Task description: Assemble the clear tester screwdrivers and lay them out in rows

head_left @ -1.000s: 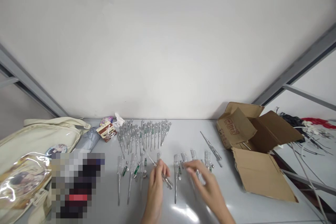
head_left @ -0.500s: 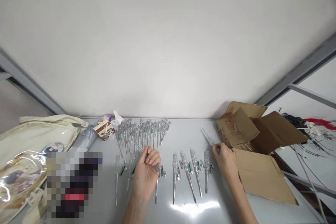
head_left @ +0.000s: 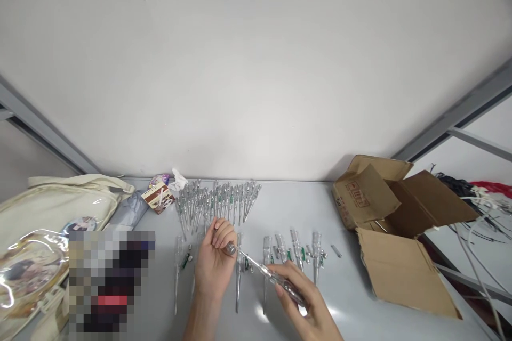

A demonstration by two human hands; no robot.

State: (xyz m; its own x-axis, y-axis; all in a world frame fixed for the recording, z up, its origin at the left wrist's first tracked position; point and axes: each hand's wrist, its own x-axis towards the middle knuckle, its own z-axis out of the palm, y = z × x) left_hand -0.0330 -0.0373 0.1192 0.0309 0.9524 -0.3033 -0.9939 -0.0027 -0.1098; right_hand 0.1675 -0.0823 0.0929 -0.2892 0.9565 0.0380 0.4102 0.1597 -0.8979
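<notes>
My left hand (head_left: 218,250) is closed around a clear-handled tester screwdriver, whose handle end pokes out beside the palm. In my right hand (head_left: 304,301) is another screwdriver (head_left: 285,283) with a clear handle, its shaft pointing up and left. The tip of that shaft meets the handle end of the tester in my left hand, or lies very near it. Below and around both hands, several tester screwdrivers (head_left: 239,277) lie in a row on the grey table, with small green springs and metal bits beside them. A small metal piece (head_left: 336,251) rests right of the row.
Many more testers (head_left: 218,197) are lined up at the back of the table. An open cardboard box (head_left: 352,205) stands at the right, one flap folded down. To the left lie a cream bag (head_left: 92,200), a grey pouch (head_left: 130,210) and a brown-and-white packet (head_left: 159,197).
My right hand has moved from beside the box leftward and nearer, bringing the screwdriver to my left hand. A small metal piece now shows where the right hand was. My left hand shifted slightly left.
</notes>
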